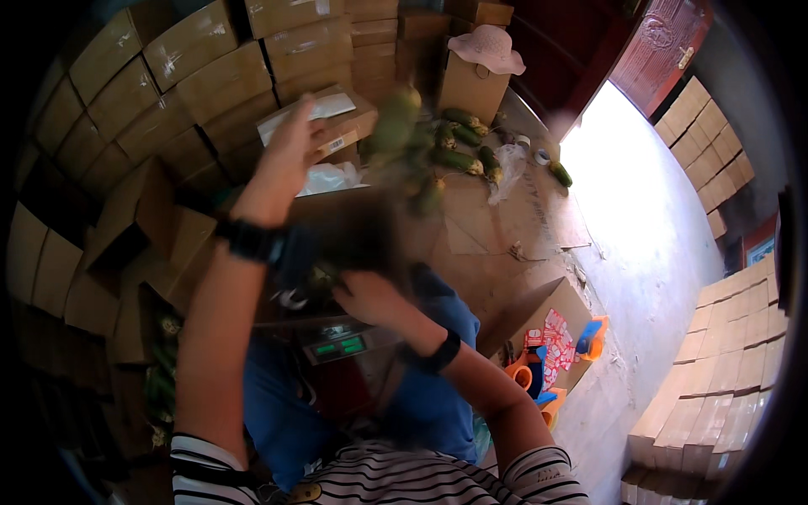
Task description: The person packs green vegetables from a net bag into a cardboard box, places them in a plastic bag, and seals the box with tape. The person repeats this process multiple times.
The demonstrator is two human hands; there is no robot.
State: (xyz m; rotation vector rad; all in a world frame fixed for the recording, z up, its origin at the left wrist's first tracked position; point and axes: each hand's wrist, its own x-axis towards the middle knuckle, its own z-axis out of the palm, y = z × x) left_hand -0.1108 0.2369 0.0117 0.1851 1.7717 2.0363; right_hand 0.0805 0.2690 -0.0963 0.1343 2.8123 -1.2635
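My left hand is raised above a cardboard box with a white paper on its top; its fingers are apart and nothing shows in it. My right hand reaches into a dark open cardboard box; its fingertips are by a dark green vegetable, and blur hides whether it grips it. This box stands on a digital scale with a lit green display, between my knees. A blurred green vegetable appears just beyond the box, right of my left hand.
Green cucumber-like vegetables lie on flattened cardboard ahead, near tape rolls. Stacked cartons line the left and back. An open box with red-white labels and orange-blue tape dispensers is at right. A pink hat tops a carton.
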